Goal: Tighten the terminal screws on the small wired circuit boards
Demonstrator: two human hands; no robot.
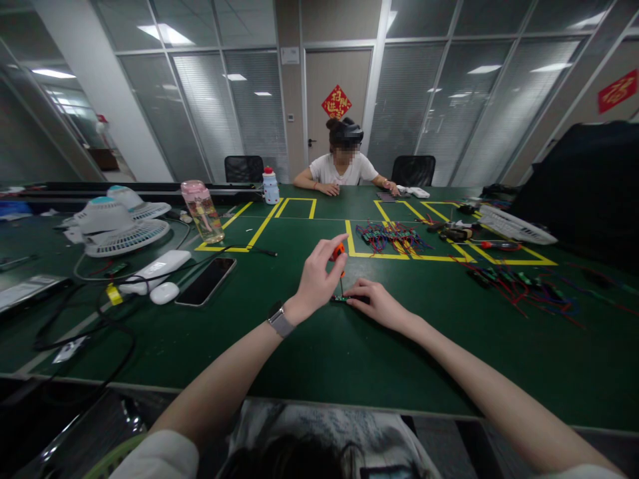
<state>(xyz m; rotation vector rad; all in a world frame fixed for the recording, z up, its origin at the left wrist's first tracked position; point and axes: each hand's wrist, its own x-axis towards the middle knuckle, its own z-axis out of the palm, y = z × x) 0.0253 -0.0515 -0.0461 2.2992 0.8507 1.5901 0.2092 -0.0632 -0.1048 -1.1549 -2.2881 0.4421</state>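
My left hand (318, 274) is closed round the orange handle of a small screwdriver (339, 252), held nearly upright with its thin shaft pointing down. The screwdriver's tip meets, or comes very close to, a small green circuit board (340, 299) on the table. My right hand (382, 305) rests on the tabletop with its fingers pressed on the board's right end, covering part of it. Whether a screw sits under the tip is too small to tell.
Wired circuit boards (392, 236) lie in a heap beyond my hands, with more wired boards (524, 283) to the right. A phone (207, 282), a white earbud case (164, 293) and a pink bottle (202, 211) stand left. Across the green table (299, 366) sits a person (344, 166) in a headset.
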